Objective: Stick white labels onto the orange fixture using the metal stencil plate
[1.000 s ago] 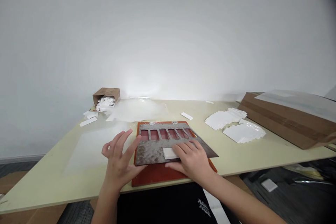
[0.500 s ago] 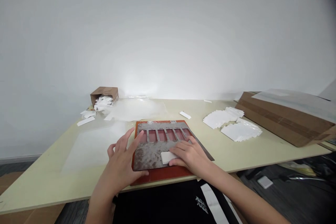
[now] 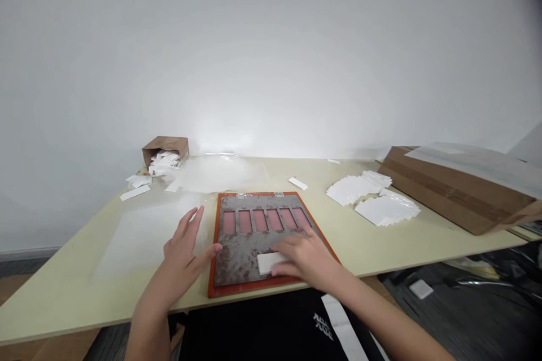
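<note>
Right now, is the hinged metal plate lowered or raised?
Lowered: the metal plate lies flat on the red base, whose rim shows along its edges.

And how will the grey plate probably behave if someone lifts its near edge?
The grey plate will likely swing up rather than slide, since hinges sit along its far edge. It looks like metal, so probably stiff. The white block on it might slide unless the right hand holds it.

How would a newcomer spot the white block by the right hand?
On the pale table sits an orange-red board under a slotted grey metal plate. On the plate's near half, the white block is partly covered by the right hand. Unlike the other white pieces, it is over the plate.
</note>
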Demonstrator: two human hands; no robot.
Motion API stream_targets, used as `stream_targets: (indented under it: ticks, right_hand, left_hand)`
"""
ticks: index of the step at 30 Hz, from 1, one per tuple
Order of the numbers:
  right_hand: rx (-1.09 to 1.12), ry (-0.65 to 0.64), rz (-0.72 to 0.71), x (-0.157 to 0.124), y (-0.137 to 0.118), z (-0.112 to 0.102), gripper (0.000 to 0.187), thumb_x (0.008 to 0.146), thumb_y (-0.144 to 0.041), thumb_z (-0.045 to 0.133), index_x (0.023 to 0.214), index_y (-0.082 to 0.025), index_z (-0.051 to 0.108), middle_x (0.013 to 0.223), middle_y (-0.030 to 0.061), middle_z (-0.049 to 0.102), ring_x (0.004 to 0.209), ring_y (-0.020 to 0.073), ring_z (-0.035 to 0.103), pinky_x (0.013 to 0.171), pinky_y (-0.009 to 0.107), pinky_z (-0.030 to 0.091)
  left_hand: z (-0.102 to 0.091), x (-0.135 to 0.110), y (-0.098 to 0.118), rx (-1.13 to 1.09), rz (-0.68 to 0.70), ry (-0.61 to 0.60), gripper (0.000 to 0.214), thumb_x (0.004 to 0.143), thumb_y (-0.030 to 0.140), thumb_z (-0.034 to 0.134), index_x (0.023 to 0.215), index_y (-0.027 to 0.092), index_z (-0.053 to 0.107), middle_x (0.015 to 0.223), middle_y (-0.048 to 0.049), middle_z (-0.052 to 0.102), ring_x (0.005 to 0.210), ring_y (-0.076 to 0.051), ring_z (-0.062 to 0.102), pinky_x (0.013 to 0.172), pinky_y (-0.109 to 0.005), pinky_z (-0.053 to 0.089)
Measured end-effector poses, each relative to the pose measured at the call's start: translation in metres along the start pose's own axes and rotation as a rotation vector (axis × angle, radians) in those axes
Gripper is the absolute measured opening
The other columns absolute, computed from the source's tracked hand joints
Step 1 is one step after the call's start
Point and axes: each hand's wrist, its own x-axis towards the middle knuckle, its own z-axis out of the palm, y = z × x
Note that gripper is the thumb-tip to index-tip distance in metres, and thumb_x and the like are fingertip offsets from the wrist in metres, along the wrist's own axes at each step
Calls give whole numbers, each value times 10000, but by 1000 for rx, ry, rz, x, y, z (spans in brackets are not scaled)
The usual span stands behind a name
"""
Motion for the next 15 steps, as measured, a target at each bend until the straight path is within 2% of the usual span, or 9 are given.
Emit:
stream_targets:
  ticks: [1,3,5,6,8,10,12,15]
  right_hand:
    - [89,-50,74,8,13,-8,458,846,-667,557,978,-256,709,881,20,744,772,177,653,824,326,402]
    - [151,-86,304,30,48,-22,447,936,-617,448,1056,-268,700,1014,31,738,864,170,660,783,289,441]
    - [-12,-115,643,55,91,-28,396,957,-563,448,1082,-273,686,1131,31,709,1000,193,639,856,308,444]
    - [-56,-126,734,67,113,-28,374,957,-520,472,1088,-242,685,1159,63,695,1063,232,620,880,344,444]
    - [-79,-162,850,85,152,-21,364,981,-447,446,1087,-189,680,1149,113,685,1056,257,625,854,372,473]
    - [-81,-213,928,94,180,-7,339,986,-409,464,1104,-159,661,1124,117,673,1003,236,641,838,380,509]
    - [-86,-249,967,96,197,8,336,953,-388,558,1197,-161,599,1191,94,624,1015,210,627,864,410,535]
    - [-108,-280,1003,93,212,26,373,936,-368,594,1249,-167,563,1240,91,590,1046,214,614,878,432,541]
  left_hand:
    - [4,1,1,-19,21,9,695,924,590,381,1529,284,226,1573,-121,300,1444,-317,293,1108,-571,319]
    - [12,3,5,-44,66,27,640,950,549,363,1521,280,257,1547,-121,350,1427,-302,327,1110,-550,330]
    - [21,5,8,-42,108,29,604,961,523,361,1511,281,286,1525,-120,389,1410,-296,358,1103,-537,346]
    - [25,6,10,-34,120,21,593,965,516,358,1506,281,296,1520,-121,399,1406,-296,363,1100,-538,348]
    - [31,8,12,-15,123,-2,588,969,514,351,1503,274,301,1520,-126,403,1413,-300,352,1099,-549,338]
    - [33,9,12,-5,118,-7,591,972,513,346,1506,266,290,1519,-135,404,1419,-303,341,1098,-560,327]
    - [34,9,11,-10,116,8,594,975,504,347,1513,266,270,1514,-142,410,1414,-302,347,1093,-564,326]
    - [32,10,9,-30,101,33,592,981,497,332,1518,263,248,1514,-146,407,1409,-298,357,1089,-565,325]
